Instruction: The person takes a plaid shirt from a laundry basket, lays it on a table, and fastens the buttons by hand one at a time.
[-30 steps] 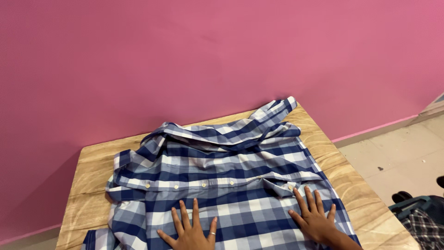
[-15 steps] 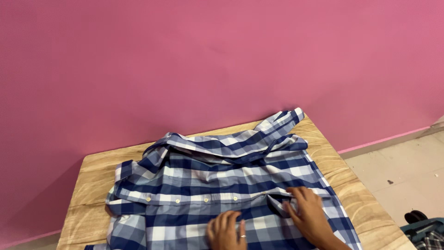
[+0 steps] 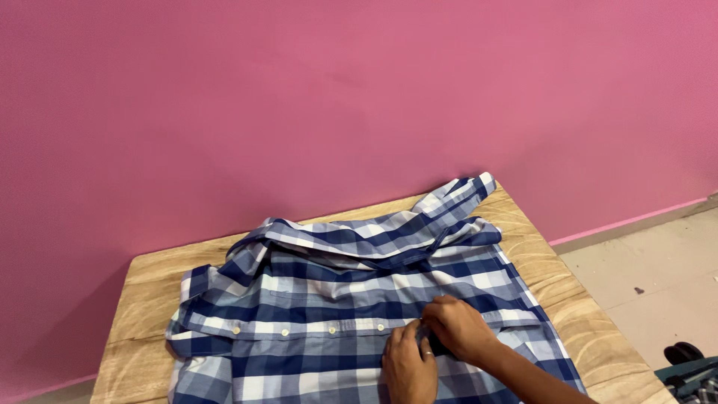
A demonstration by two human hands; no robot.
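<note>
Here the blue-and-white checked shirt (image 3: 351, 299) lies spread over the wooden table (image 3: 149, 288), under both hands. The left hand (image 3: 410, 366) and right hand (image 3: 458, 328) meet at the button strip, fingers curled, pinching the cloth there.

A blue-and-white checked shirt (image 3: 351, 299) lies spread over a wooden table (image 3: 149, 292) that stands against a pink wall (image 3: 299, 97). Both hands meet on the cloth at the buttoned placket — the left hand (image 3: 409, 366), a ring on one finger, sits just below the row of pale buttons (image 3: 333, 328), and the right hand (image 3: 458, 328) curls over the fabric right beside it, fingers bent. The collar and a sleeve bunch along the far edge. Pale floor tiles (image 3: 651, 277) show to the right.
</note>
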